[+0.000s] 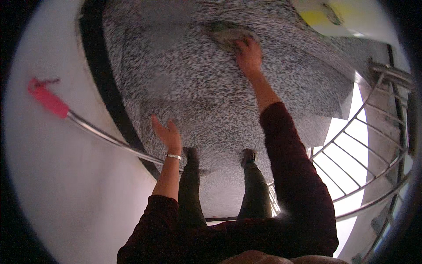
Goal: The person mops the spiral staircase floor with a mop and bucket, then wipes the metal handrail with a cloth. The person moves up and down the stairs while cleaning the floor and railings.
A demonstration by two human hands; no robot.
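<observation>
My right hand (249,54) presses a greyish, crumpled cloth (230,36) onto the speckled stone floor (197,82), at the top middle of the view; its fingers rest on the cloth's right part. Below and to the left, my left hand (167,130) is held with thumb and fingers apart and nothing in it. A bracelet circles the left wrist. Both my feet stand on the speckled floor behind the hands. The cloth's outline is blurred.
A metal rod with a pink grip (54,102) lies along the left by a pale wall (49,158) with a dark skirting (105,76). Metal railings (349,135) curve at the right, beside floor edges. A white and yellow container (349,16) stands at the upper right.
</observation>
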